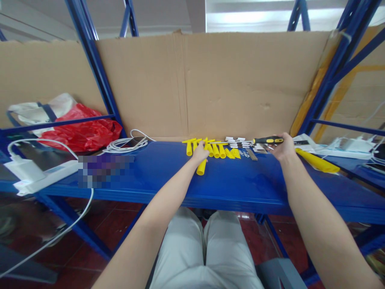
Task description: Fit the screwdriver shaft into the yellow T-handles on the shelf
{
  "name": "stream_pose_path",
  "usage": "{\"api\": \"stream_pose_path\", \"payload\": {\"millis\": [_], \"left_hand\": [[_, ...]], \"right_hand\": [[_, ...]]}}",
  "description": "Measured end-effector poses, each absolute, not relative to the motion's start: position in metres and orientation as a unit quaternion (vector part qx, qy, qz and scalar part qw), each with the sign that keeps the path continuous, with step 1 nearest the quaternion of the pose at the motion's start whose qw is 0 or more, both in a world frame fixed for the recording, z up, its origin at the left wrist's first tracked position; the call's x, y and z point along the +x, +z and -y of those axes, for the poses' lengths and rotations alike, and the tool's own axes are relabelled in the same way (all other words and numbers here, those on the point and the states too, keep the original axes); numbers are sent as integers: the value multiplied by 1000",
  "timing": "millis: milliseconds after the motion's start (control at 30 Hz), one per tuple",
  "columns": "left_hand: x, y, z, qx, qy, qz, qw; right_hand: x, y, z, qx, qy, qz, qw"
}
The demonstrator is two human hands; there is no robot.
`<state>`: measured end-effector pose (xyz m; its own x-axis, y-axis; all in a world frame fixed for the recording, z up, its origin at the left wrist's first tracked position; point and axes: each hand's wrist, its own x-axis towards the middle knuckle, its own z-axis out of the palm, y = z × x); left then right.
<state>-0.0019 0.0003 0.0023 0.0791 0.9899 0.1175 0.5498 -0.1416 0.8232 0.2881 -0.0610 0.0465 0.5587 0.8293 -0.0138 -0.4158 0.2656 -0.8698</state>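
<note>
On the blue shelf (168, 176) lies a row of several yellow plastic T-shaped pieces (218, 150) near the cardboard back wall. My left hand (200, 153) is closed on one yellow piece (202, 166), which points toward me. My right hand (283, 147) grips the black-and-yellow handle of a screwdriver (267, 140) whose shaft points left over the yellow row. Small white and metal parts (240, 143) lie under the shaft.
A cardboard sheet (210, 84) backs the shelf between blue uprights (99, 72). A coiled white cable (128, 143), a white power strip (42, 176) and a red bag (81, 130) are on the left. A long yellow tube (319, 161) and white chargers (349, 144) lie on the right.
</note>
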Motion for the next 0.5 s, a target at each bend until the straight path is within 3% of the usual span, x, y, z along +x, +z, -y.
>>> {"api": "stream_pose_path", "payload": {"millis": [200,500], "left_hand": [[-2,2,1,667,360,-576,306],[-2,3,2,665,364,-576,305]], "right_hand": [[286,45,61,-485,348,247,763],[281,52,71,-466,390,248,755]]}}
